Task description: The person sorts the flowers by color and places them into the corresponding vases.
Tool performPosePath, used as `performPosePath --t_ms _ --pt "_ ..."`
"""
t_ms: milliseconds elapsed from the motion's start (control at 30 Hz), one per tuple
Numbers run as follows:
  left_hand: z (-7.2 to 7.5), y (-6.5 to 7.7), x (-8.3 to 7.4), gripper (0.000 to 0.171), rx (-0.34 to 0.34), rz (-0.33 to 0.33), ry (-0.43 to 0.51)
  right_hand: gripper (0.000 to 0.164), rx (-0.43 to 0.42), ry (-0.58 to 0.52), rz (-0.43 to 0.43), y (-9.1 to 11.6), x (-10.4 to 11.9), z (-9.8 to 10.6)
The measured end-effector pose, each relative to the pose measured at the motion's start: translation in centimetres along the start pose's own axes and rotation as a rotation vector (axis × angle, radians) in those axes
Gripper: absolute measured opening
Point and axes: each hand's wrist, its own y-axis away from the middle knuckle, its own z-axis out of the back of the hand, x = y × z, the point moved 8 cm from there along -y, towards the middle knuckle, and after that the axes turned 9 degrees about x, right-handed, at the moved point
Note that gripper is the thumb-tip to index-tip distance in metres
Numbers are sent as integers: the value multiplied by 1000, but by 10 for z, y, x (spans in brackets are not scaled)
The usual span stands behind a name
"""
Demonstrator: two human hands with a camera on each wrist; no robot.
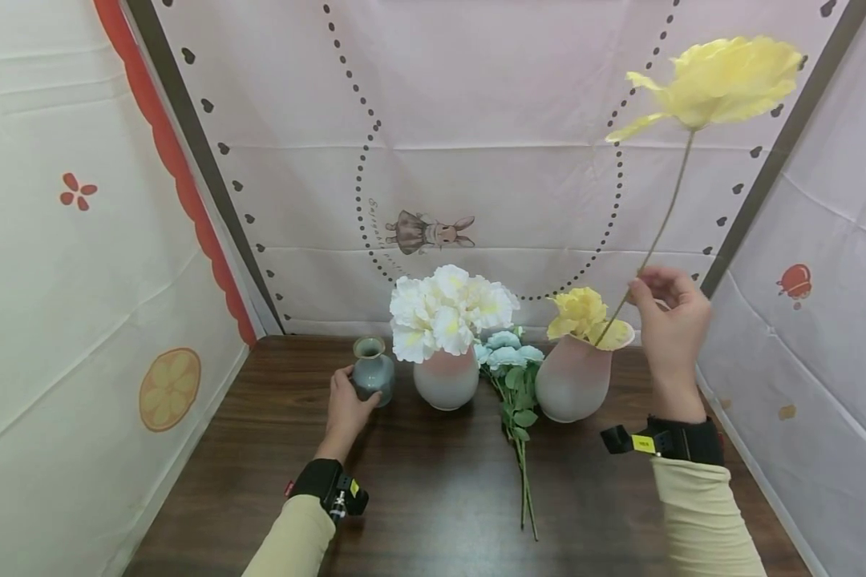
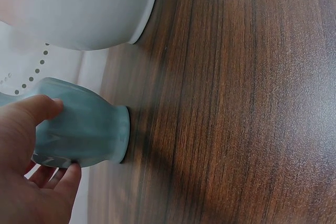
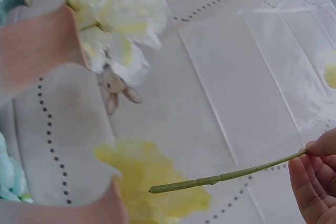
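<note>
My left hand (image 1: 348,409) grips a small blue-grey ceramic vase (image 1: 373,375) at the table's back left, thumb on one side and fingers on the other. In the left wrist view the vase (image 2: 79,124) stands upright on the wood. My right hand (image 1: 669,320) pinches the thin green stem of a large yellow artificial flower (image 1: 729,80), its bloom high above. The bare stem end (image 3: 173,186) is close to the mouth of a pink-and-white vase (image 1: 573,385); whether it is inside, I cannot tell. That vase holds another yellow flower (image 1: 579,311).
Between the hands, a second pink-and-white vase (image 1: 446,383) holds white flowers (image 1: 447,312). Light-blue flowers (image 1: 507,353) with long green stems lie on the brown wooden table (image 1: 433,497). Printed cloth walls (image 1: 491,200) rise behind and at both sides.
</note>
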Motion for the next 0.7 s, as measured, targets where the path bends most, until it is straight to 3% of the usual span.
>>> performPosePath --t_ms 333,700 --pt "1 1 -2 75 -3 2 -4 13 -122 22 -28 -14 -13 30" --pt "1 1 0 75 -2 3 -4 11 -178 10 -68 -18 -31 43"
